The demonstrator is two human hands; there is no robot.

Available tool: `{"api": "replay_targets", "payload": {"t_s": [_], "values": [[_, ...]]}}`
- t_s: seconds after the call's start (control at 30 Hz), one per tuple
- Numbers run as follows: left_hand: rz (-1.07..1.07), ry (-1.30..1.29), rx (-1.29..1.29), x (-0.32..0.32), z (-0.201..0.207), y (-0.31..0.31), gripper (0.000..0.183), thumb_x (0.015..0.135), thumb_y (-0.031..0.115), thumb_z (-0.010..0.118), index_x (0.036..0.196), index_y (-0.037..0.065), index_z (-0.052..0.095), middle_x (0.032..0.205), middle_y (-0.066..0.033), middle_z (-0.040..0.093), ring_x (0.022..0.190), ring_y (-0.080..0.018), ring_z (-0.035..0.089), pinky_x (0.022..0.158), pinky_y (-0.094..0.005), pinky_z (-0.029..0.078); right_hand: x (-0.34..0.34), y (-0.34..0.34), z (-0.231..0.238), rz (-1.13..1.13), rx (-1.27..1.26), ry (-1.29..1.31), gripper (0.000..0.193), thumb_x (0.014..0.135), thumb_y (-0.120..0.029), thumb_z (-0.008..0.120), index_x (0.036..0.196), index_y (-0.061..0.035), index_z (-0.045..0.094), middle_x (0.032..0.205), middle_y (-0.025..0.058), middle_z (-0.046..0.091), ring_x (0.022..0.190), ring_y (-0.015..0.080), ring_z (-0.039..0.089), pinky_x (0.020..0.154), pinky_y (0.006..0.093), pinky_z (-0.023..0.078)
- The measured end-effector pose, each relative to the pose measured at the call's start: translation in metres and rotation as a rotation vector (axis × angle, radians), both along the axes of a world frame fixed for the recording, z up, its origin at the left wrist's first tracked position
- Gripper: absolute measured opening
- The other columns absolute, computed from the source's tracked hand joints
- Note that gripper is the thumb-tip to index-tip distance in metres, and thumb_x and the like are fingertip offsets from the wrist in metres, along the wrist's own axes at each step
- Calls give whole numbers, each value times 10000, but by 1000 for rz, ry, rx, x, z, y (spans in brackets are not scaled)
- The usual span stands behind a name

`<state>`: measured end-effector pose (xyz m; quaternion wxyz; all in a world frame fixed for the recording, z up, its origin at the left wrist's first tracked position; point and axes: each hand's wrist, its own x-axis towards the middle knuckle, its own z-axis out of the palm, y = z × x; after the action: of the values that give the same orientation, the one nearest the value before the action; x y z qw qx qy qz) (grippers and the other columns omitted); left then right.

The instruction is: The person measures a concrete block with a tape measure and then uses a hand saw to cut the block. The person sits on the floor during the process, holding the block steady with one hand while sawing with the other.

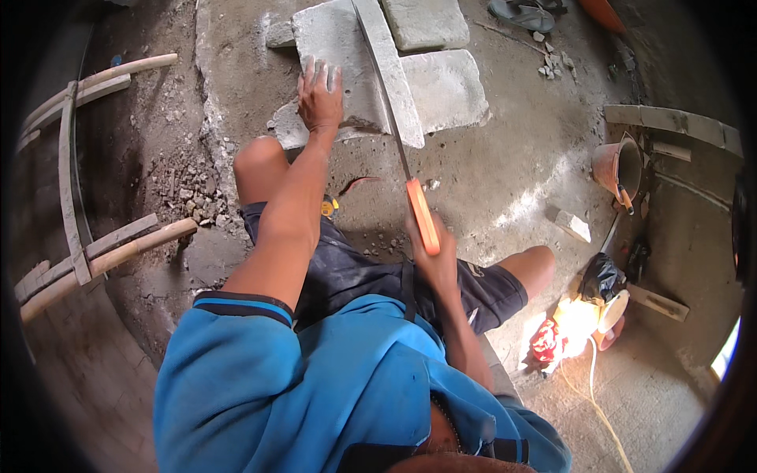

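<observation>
My right hand (438, 256) is wrapped round the orange handle of a hand saw (423, 217). The saw's long blade runs away from me through a pale lightweight block (347, 59), along a cut that parts a narrow strip (394, 75) on its right side. On the block's left part my left hand (321, 94) lies flat, fingers stretched out and dusted white. Beneath and beside it, to the right, are another pale slab (445, 91) and a thicker block (426, 22).
A yellow tape measure (329, 206) lies by my left leg. Wooden framing (75, 181) stands at left, near rubble (197, 197). To the right are an orange bucket (615, 165), a broken block piece (573, 225), bags and a cable (599, 402). Sandals (524, 14) lie at the far right.
</observation>
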<state>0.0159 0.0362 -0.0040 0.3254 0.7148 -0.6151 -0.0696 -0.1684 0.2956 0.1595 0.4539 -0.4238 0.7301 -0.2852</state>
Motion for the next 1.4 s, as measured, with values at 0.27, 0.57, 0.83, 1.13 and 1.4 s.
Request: {"api": "replay_targets", "payload": {"t_s": [0.27,0.57,0.83,1.13,1.4], "values": [[-67,-71,-65,-20,3,-17,461,993,419,612,1309,92,686,1512,-109,534,1310,-393,539,1101,-457,443,-8,-120,-27,38,-131,30,308,984,-280,650,960,27,643,801,234,647,746,375,671,692,434,506],[-31,-43,-44,-6,5,-10,460,983,406,637,1307,82,686,1509,-92,538,1297,-392,551,1075,-454,465,-8,58,-8,-45,-102,-4,214,937,-144,721,1071,17,676,837,198,678,777,320,708,728,373,539],[-71,-139,-57,-12,-2,-12,488,976,422,647,1319,76,679,1506,-105,541,1288,-371,560,1073,-447,464,-3,-99,-41,10,-156,7,278,965,-249,671,965,26,631,828,236,653,743,426,643,694,435,510],[-47,-56,-41,-6,7,-10,487,976,424,644,1331,92,673,1524,-94,522,1295,-421,543,1082,-470,466,-14,84,-7,-70,-142,6,163,953,-120,704,1008,28,664,822,214,667,767,297,703,743,399,539],[-43,-49,6,-14,-6,0,479,984,422,638,1329,93,676,1526,-94,524,1289,-397,561,1072,-457,471,0,-63,-41,-36,-50,3,282,965,-255,681,984,25,650,815,221,657,697,364,630,695,420,502]]}}
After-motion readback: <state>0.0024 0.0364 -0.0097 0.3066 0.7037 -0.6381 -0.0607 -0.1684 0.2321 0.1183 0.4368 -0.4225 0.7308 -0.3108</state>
